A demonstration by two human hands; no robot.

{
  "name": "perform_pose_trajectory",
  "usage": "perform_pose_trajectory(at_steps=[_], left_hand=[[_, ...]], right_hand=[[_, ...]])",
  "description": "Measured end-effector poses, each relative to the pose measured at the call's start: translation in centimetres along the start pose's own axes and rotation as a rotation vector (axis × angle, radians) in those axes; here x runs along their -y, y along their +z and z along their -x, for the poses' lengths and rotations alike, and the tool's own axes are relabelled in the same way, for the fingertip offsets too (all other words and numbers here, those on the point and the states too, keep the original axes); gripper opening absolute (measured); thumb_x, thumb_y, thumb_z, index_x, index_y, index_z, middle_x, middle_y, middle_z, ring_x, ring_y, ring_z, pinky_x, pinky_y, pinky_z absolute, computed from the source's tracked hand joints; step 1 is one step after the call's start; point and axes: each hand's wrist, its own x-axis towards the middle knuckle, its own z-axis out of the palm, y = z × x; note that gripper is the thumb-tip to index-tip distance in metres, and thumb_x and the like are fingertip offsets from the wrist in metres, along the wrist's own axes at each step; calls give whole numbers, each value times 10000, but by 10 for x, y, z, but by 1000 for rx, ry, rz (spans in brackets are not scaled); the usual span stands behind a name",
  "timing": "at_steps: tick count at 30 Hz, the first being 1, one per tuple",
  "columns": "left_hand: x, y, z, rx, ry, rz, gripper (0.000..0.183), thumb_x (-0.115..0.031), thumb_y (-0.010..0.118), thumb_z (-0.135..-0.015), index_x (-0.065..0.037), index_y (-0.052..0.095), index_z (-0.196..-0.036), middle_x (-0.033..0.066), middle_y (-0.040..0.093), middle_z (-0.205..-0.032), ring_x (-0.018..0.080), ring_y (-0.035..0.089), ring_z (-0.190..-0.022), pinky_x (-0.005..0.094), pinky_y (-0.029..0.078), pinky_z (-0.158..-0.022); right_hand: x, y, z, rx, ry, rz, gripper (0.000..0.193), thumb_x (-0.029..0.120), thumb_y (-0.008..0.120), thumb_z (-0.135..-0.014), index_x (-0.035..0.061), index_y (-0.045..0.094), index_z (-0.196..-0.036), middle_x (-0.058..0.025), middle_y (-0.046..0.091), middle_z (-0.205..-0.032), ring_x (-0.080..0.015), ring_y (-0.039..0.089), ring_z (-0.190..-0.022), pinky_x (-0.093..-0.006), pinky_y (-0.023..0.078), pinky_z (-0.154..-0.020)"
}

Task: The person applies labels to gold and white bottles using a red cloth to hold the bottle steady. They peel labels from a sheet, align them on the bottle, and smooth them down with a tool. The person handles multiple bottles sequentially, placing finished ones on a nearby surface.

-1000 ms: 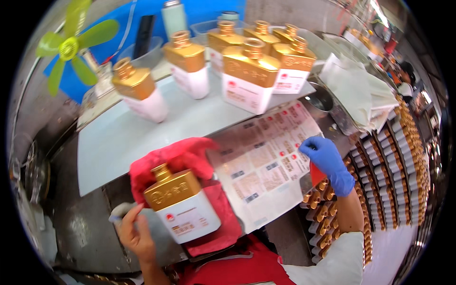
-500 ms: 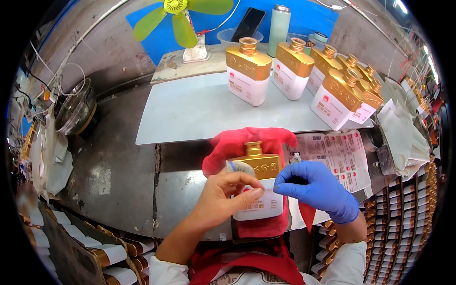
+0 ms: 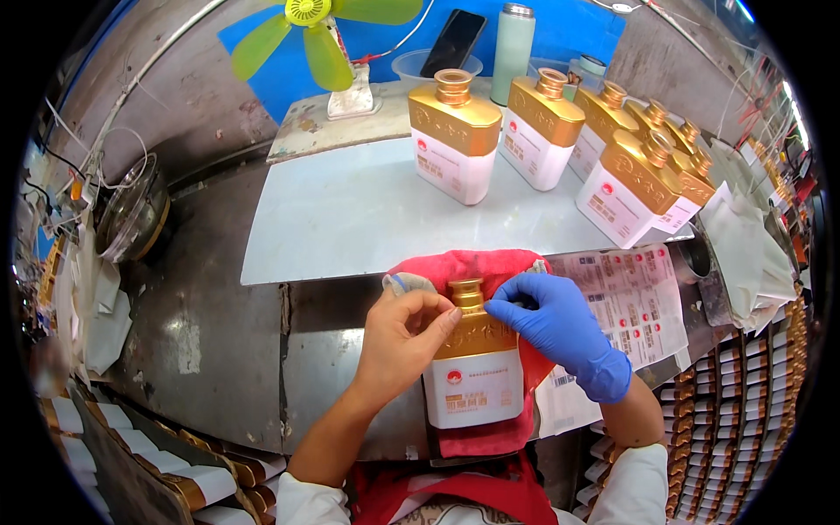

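Observation:
A flat bottle (image 3: 473,391) with a gold shoulder and neck and a white lower body lies on a red towel (image 3: 490,442) in front of me. My left hand (image 3: 404,337), bare but for a grey wrap on a finger, pinches thumb and forefinger together just left of the bottle's neck. In a blue glove, my right hand (image 3: 557,328) makes a similar pinch at the right side of the neck. Anything between the fingertips is too small to make out. Beside the right forearm lies a printed sheet of labels (image 3: 646,306).
Several like bottles (image 3: 455,140) stand on a pale board (image 3: 341,210) beyond the towel. Behind them are a green fan (image 3: 308,10), a phone (image 3: 453,42) and a pale green flask (image 3: 513,52). Racked bottles (image 3: 726,411) fill the lower right; more lie at lower left.
Both hands have moved up from the bottle's white front to either side of its neck, uncovering the print there. The view has shifted slightly.

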Motion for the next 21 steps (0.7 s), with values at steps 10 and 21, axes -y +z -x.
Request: perform_pose_trajectory(at_steps=[10, 21], left_hand=[[-4, 2, -16, -19, -1, -168, 69, -59, 710, -777, 2, 678, -781, -18, 560, -708, 18, 439, -586, 185, 331, -504], [-2, 3, -19, -14, 24, -260, 72, -56, 709, -756, 8, 685, -782, 44, 599, -683, 72, 541, -593, 209, 415, -502]], right_hand=[[0, -1, -16, 18, -26, 117, 191, 244, 655, -813, 59, 686, -851, -81, 642, -688, -178, 606, -629, -291, 486, -653], [-4, -2, -18, 23, -85, 183, 193, 265, 635, -829, 77, 678, -835, -90, 651, -714, -244, 636, -660, -325, 496, -634]])
